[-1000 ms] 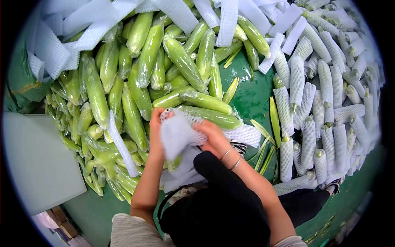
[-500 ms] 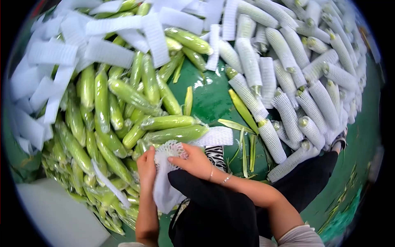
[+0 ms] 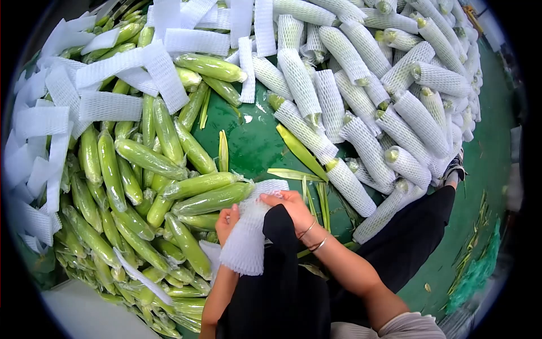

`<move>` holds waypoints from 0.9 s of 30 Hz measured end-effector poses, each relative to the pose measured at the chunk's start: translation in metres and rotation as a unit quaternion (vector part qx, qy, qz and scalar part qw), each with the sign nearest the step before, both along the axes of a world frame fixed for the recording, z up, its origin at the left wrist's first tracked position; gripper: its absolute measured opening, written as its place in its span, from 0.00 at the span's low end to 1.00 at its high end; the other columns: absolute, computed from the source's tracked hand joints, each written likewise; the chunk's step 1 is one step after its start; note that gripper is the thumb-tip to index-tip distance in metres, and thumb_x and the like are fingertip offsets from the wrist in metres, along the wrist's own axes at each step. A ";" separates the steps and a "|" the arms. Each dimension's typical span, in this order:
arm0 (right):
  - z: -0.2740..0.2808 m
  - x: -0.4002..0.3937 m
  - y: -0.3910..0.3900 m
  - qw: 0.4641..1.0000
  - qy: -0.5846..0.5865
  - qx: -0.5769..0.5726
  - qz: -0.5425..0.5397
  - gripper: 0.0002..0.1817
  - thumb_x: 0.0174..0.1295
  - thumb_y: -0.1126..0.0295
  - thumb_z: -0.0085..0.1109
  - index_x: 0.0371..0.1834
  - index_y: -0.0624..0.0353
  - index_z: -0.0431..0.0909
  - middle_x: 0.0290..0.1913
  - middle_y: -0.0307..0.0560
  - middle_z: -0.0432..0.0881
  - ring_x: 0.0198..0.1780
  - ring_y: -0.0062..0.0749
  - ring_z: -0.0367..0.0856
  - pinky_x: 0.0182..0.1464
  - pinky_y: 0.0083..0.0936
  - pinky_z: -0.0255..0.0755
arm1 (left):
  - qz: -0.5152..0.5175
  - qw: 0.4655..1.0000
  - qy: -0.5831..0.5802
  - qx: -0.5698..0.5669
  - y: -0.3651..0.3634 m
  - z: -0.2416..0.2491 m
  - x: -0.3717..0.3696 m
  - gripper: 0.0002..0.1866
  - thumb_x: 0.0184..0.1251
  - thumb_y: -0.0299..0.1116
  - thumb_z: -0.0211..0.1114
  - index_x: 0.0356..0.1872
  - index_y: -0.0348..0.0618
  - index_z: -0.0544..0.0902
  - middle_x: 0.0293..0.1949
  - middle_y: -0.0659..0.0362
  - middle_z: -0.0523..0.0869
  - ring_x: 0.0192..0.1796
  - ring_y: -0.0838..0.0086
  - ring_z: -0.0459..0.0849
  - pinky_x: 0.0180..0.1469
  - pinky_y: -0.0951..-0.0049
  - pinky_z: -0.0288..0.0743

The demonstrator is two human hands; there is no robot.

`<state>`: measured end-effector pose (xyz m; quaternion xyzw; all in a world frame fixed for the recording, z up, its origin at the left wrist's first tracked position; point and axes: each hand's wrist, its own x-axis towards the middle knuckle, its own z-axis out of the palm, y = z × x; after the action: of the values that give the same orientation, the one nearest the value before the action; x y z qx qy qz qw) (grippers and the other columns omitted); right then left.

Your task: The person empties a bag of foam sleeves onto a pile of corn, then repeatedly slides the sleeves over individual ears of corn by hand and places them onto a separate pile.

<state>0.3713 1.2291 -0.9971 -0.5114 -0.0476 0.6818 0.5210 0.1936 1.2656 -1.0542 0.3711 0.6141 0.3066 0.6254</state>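
Note:
A white foam net sleeve [image 3: 246,244] hangs between my two hands, its flared lower end pointing down over my lap. My right hand [image 3: 291,208] pinches the upper part of the sleeve with thumb and fingers. At its left edge, my left hand [image 3: 227,224] is closed on the net, with some fingers hidden behind it. Just beyond my hands lies a long green vegetable [image 3: 212,199] in clear plastic film. Another flat foam sleeve [image 3: 272,185] appears right behind the one I hold.
Several film-wrapped green vegetables [image 3: 149,158] are heaped on the left, with loose foam sleeves [image 3: 110,106] over them. Vegetables in foam nets [image 3: 361,96] are piled on the right. Loose green leaves [image 3: 299,150] lie on the green surface [image 3: 248,133] between. Green netting [image 3: 473,271] lies at the lower right.
The foam sleeve has swung over, and its wide end now points downward. Both hands have moved right within the view, while the piles have shifted left with the camera.

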 end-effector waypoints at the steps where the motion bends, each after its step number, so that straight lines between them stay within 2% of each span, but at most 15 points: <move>1: 0.000 -0.005 0.003 0.998 0.059 0.022 -0.021 0.06 0.61 0.71 0.60 0.30 0.61 0.82 0.26 0.36 0.80 0.28 0.13 0.75 0.28 0.14 0.69 | 0.036 0.999 0.014 0.026 -0.001 -0.009 -0.007 0.12 0.67 0.36 0.62 0.24 0.42 0.77 0.19 0.65 0.78 0.23 0.86 0.70 0.24 0.80 0.65; 2: 0.012 -0.016 0.005 0.998 0.028 0.055 -0.009 0.09 0.62 0.68 0.58 0.29 0.62 0.81 0.23 0.38 0.80 0.27 0.15 0.76 0.27 0.17 0.68 | 0.038 0.999 0.012 0.027 -0.005 -0.026 -0.021 0.12 0.67 0.36 0.62 0.24 0.42 0.77 0.19 0.65 0.78 0.23 0.86 0.70 0.24 0.80 0.65; 3: -0.015 -0.032 0.001 0.957 -0.225 0.170 0.063 0.10 0.62 0.68 0.58 0.29 0.64 0.81 0.24 0.40 0.81 0.27 0.18 0.76 0.30 0.21 0.71 | 0.079 0.995 0.052 0.044 -0.011 -0.047 -0.040 0.13 0.67 0.36 0.62 0.24 0.42 0.77 0.19 0.65 0.78 0.23 0.86 0.70 0.25 0.80 0.65; 6: -0.031 -0.084 0.015 0.908 -0.317 0.214 0.170 0.13 0.58 0.64 0.60 0.31 0.66 0.80 0.25 0.56 0.80 0.28 0.37 0.81 0.34 0.29 0.73 | 0.184 0.983 -0.014 -0.016 -0.016 -0.033 -0.061 0.13 0.66 0.36 0.62 0.24 0.42 0.75 0.19 0.65 0.76 0.22 0.84 0.70 0.25 0.81 0.65; 9: -0.026 -0.091 0.028 0.872 -0.428 0.136 0.193 0.15 0.53 0.63 0.58 0.27 0.67 0.78 0.23 0.63 0.77 0.27 0.54 0.79 0.31 0.39 0.72 | 0.172 0.978 -0.079 0.092 -0.024 -0.051 -0.078 0.12 0.66 0.36 0.63 0.24 0.43 0.74 0.19 0.65 0.75 0.22 0.82 0.70 0.26 0.80 0.66; 10: -0.027 -0.090 0.027 0.886 -0.415 0.115 0.171 0.15 0.54 0.63 0.57 0.27 0.67 0.77 0.23 0.63 0.77 0.27 0.54 0.79 0.31 0.39 0.72 | 0.169 0.973 -0.098 0.124 -0.033 -0.053 -0.087 0.12 0.66 0.36 0.63 0.25 0.44 0.74 0.19 0.65 0.75 0.22 0.82 0.70 0.26 0.80 0.66; 11: -0.030 -0.086 0.026 0.897 -0.404 0.094 0.153 0.15 0.54 0.63 0.57 0.27 0.68 0.77 0.23 0.63 0.77 0.27 0.54 0.79 0.31 0.39 0.72 | 0.169 0.986 0.001 -0.008 -0.026 -0.041 -0.078 0.12 0.64 0.35 0.64 0.25 0.45 0.72 0.19 0.65 0.75 0.22 0.81 0.70 0.25 0.77 0.66; 15: -0.067 -0.079 0.015 0.880 -0.441 0.075 0.158 0.16 0.56 0.62 0.60 0.25 0.68 0.76 0.21 0.60 0.77 0.22 0.47 0.76 0.28 0.34 0.69 | 0.026 0.921 0.358 0.152 -0.032 -0.022 -0.034 0.15 0.61 0.39 0.67 0.25 0.43 0.71 0.16 0.59 0.75 0.18 0.75 0.71 0.21 0.71 0.66; 17: -0.105 -0.079 0.008 0.894 -0.416 0.141 0.085 0.15 0.56 0.63 0.60 0.24 0.68 0.76 0.19 0.58 0.75 0.21 0.37 0.75 0.26 0.33 0.67 | 0.018 0.910 0.369 0.190 -0.032 -0.026 -0.032 0.16 0.59 0.40 0.69 0.26 0.42 0.71 0.16 0.59 0.74 0.18 0.75 0.70 0.22 0.72 0.67; 18: -0.109 -0.081 0.016 0.850 -0.495 0.156 0.091 0.14 0.56 0.65 0.59 0.24 0.68 0.77 0.19 0.55 0.76 0.23 0.29 0.76 0.27 0.29 0.67 | 0.051 0.931 0.318 0.175 -0.032 -0.038 -0.035 0.16 0.60 0.39 0.68 0.26 0.42 0.71 0.17 0.60 0.73 0.20 0.77 0.69 0.24 0.74 0.67; 20: -0.072 -0.071 0.014 0.953 -0.290 0.032 0.082 0.13 0.57 0.66 0.60 0.30 0.69 0.79 0.24 0.49 0.81 0.23 0.28 0.77 0.28 0.25 0.70 | 0.105 0.962 0.180 0.177 -0.026 -0.029 -0.024 0.14 0.63 0.37 0.65 0.27 0.41 0.71 0.21 0.64 0.72 0.26 0.80 0.68 0.29 0.79 0.66; 23: -0.033 -0.041 0.026 0.985 -0.130 -0.097 0.061 0.15 0.55 0.64 0.61 0.27 0.70 0.79 0.24 0.42 0.81 0.24 0.21 0.76 0.25 0.22 0.68 | 0.139 0.981 -0.027 0.134 -0.006 -0.016 0.004 0.11 0.67 0.36 0.60 0.30 0.41 0.72 0.23 0.64 0.71 0.28 0.80 0.68 0.31 0.77 0.67; 24: -0.009 -0.026 0.031 0.997 -0.065 -0.044 0.007 0.14 0.56 0.65 0.61 0.27 0.69 0.80 0.25 0.42 0.81 0.24 0.20 0.76 0.26 0.21 0.68 | 0.139 0.981 -0.025 0.132 0.006 -0.018 0.010 0.11 0.67 0.36 0.60 0.30 0.41 0.72 0.23 0.64 0.71 0.28 0.80 0.68 0.31 0.77 0.67; 25: 0.007 -0.015 0.035 0.999 0.001 0.012 -0.049 0.13 0.57 0.66 0.60 0.28 0.69 0.80 0.26 0.41 0.82 0.25 0.20 0.77 0.27 0.20 0.69 | 0.098 0.981 -0.169 0.018 0.024 -0.021 0.017 0.09 0.68 0.37 0.58 0.35 0.42 0.74 0.27 0.63 0.75 0.31 0.77 0.72 0.36 0.75 0.69; 27: 0.031 0.012 0.049 0.995 -0.067 0.035 -0.069 0.11 0.59 0.68 0.59 0.30 0.68 0.80 0.27 0.39 0.82 0.24 0.19 0.76 0.28 0.18 0.69 | -0.007 0.873 -0.443 -0.202 0.059 -0.009 0.043 0.10 0.70 0.39 0.54 0.44 0.46 0.76 0.34 0.60 0.81 0.38 0.71 0.80 0.45 0.71 0.74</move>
<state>0.3830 1.2783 -0.9665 -0.5391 -0.0709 0.6065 0.5801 0.2365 1.3248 -1.0630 0.0661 0.3182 0.3038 0.8956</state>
